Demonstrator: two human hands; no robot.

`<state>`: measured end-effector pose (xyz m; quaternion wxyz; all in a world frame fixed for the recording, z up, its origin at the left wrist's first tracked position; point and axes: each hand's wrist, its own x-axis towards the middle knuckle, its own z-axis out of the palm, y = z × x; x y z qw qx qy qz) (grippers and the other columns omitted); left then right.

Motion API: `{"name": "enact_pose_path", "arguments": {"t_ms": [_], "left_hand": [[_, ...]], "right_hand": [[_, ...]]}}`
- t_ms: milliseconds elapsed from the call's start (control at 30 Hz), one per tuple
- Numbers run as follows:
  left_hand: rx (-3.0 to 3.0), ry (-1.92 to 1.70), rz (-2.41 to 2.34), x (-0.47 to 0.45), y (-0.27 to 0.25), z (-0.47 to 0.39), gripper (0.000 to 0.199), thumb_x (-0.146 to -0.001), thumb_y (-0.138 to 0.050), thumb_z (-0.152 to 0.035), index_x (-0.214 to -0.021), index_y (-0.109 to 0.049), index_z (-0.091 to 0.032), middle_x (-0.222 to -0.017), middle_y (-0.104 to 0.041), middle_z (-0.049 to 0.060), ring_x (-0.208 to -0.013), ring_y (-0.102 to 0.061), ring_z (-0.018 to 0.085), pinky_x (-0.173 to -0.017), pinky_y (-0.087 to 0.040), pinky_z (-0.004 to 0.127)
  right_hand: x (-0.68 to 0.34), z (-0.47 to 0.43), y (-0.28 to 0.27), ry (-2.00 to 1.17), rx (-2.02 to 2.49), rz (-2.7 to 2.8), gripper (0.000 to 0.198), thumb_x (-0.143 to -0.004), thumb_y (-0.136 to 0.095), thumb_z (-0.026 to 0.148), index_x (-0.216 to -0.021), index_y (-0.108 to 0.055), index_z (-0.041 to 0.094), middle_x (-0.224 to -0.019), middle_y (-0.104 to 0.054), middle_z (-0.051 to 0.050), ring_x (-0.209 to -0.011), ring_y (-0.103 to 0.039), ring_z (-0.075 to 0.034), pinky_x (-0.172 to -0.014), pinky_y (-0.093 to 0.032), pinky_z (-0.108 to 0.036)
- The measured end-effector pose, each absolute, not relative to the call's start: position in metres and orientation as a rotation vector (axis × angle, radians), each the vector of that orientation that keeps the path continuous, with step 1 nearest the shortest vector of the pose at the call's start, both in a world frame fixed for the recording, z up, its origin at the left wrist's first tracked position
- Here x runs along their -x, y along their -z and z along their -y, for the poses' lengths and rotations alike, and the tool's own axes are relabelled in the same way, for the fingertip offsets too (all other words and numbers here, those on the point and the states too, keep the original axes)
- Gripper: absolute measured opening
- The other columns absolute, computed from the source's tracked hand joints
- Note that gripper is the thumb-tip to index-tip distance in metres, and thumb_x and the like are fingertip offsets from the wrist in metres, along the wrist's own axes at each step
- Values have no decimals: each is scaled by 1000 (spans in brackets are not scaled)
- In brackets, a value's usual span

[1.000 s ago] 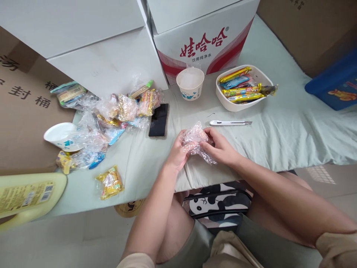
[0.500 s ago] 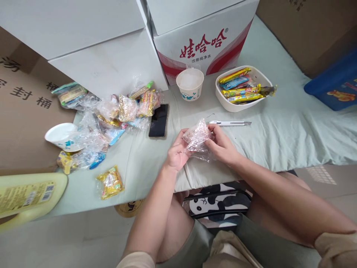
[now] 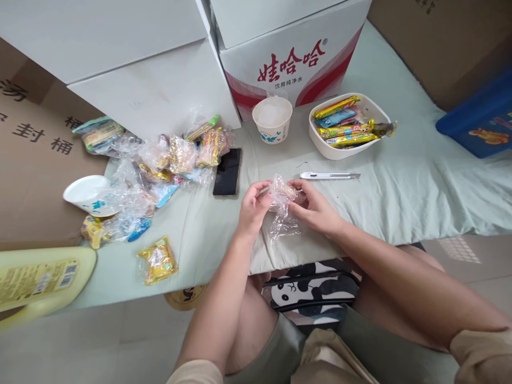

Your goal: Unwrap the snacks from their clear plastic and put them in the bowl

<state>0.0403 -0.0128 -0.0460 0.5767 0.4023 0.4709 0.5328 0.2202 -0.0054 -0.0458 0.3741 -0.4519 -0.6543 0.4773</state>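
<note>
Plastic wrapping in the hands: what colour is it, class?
The plastic wrapping is clear, with shiny highlights; best seen in the head view.

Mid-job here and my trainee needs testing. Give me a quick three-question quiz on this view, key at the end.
1. What are the left hand and right hand holding?
2. True or false: the knife lies nearer the tub than the phone does.
3. Which lies in the tub?
A) phone
B) yellow packets
C) knife

Key:
1. A clear wrapper with something inside, hard to make out.
2. True.
3. B.
</note>
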Motion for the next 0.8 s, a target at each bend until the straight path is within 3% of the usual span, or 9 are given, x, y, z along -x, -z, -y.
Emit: {"name": "enact_pose_path", "arguments": {"t_ms": [100,233,467,800], "left_hand": [[-1089,-1242,-1219,-38,49,11,55,-67,-86,-50,-110,-65,-23,-116,-70,9,-104,-68,21,-85,-54,31],[-1137,-1215,-1304,-36,51,10,47,-74,-81,-52,-107,-68,-21,-112,-72,10,-102,-69,22,-83,-55,31],[-1033,-1315,-1281,-37,54,9,44,-74,-81,-51,-104,-69,-21,-104,-73,7,-91,-69,17,-77,-55,27],[-977,-1299,-1159,-45,46,13,42,-76,-79,-54,-101,-69,-21,-98,-73,7,-81,-67,15,-69,-52,25]], "right_hand": [[-219,6,45,-1283,1176,1641,47,-84,-61,37,-125,-53,16,-121,-62,-15,-99,-63,-25,-81,-53,-40],[-219,7,45,-1379,1195,1566,54,-84,-62,39,-132,-50,17,-121,-60,-14,-85,-62,-21,-76,-54,-39],[-219,5,49,-1384,1145,1506,52,-85,-62,36,-133,-50,20,-122,-60,-12,-110,-59,-27,-93,-52,-44],[-214,7,54,-1420,1138,1536,60,-78,-66,37,-132,-50,17,-126,-62,-15,-109,-63,-29,-90,-54,-46]]}}
